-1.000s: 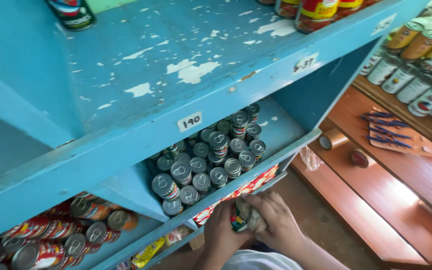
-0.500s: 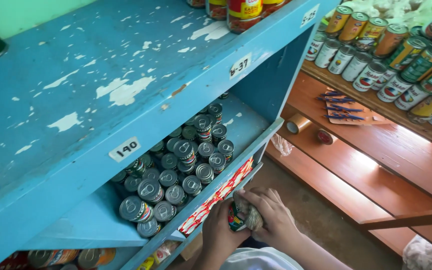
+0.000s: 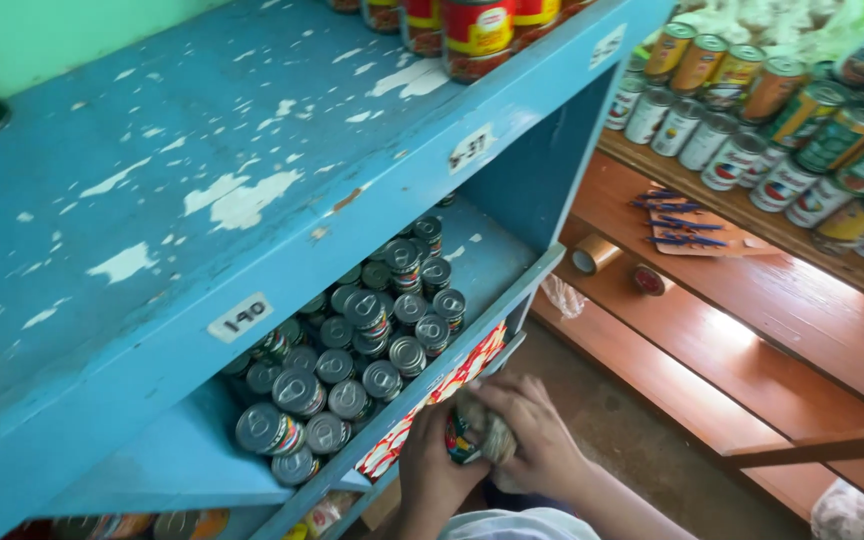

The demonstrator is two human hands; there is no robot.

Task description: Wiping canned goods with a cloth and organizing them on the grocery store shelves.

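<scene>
Both hands are closed together around a small colourful packet (image 3: 474, 440), low in the scene just in front of the blue shelf's near edge: the left hand (image 3: 432, 470) grips it from the left, the right hand (image 3: 537, 445) wraps over it from the right. The step in hand looks like handling or readying this packet at the shelf front; any next move would call for a firm grip, since the packet sits over the open floor. The blue shelf (image 3: 152, 230), its paint chipped, holds a dense cluster of small tins (image 3: 352, 350) standing upright in its lower compartment. Far right, an orange wooden shelf (image 3: 752, 300) carries rows of larger cans (image 3: 782, 110).
</scene>
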